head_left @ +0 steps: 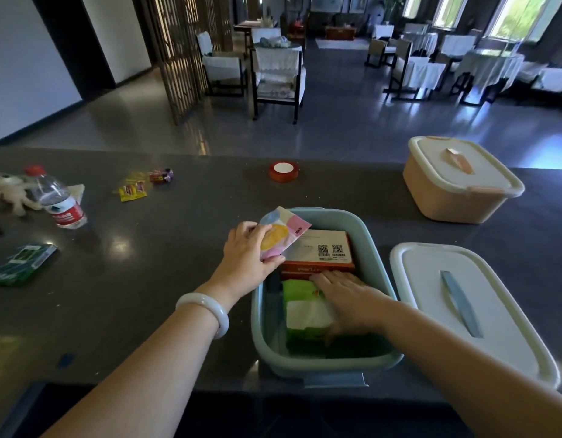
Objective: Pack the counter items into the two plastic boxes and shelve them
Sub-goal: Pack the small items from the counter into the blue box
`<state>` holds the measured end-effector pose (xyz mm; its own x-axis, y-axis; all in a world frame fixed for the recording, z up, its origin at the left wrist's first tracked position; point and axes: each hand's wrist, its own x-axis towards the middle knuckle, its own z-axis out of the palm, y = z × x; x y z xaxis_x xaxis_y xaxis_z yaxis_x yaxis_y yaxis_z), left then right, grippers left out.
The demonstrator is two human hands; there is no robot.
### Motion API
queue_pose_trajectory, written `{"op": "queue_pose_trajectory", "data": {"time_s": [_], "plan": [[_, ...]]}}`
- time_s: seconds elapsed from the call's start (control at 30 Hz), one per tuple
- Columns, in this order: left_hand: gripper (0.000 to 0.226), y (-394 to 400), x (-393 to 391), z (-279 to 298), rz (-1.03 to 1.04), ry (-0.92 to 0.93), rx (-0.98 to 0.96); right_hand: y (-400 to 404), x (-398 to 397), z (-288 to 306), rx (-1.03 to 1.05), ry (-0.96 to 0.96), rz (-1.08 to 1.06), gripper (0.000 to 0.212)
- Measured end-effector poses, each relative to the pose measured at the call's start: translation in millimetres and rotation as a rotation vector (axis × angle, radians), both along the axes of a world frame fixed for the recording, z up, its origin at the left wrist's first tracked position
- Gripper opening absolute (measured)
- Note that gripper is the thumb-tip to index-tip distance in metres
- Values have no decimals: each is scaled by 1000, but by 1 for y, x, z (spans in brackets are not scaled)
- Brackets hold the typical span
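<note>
Over the blue box's left rim, left hand pinches a pastel tissue pack, thumb under, fingers curled on top; pack tilted, partly over the orange carton inside. Right hand lies flat, fingers straight, on a green-and-white pack in the box; what sits beneath is hidden. White lid just right, cut off low. Peach box lidded, well apart. Green packet far left, print unreadable.
</note>
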<state>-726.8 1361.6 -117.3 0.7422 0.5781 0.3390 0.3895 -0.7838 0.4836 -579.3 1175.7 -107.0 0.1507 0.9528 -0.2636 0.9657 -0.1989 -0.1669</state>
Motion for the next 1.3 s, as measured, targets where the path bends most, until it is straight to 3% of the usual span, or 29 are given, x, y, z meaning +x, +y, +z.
{"op": "queue_pose_trajectory", "data": {"time_s": [0.23, 0.43, 0.93, 1.07, 1.17, 1.3], "plan": [[65, -5, -3, 4, 3, 21, 0, -8, -5, 2, 231, -88, 46, 94], [64, -7, -2, 4, 20, 35, 17, -5, -4, -9, 114, -137, 45, 71], [64, -7, -2, 5, 21, 40, -13, -4, 1, -4, 76, -74, -64, 92], [65, -8, -3, 10, -9, 32, -53, -5, 8, 17, 252, 44, -196, 72], [68, -15, -5, 20, -67, 3, -44, -8, 21, 30, 474, 19, -343, 52], [68, -35, -4, 31, -203, 9, -30, -15, 36, 26, 498, -22, -455, 50]]}}
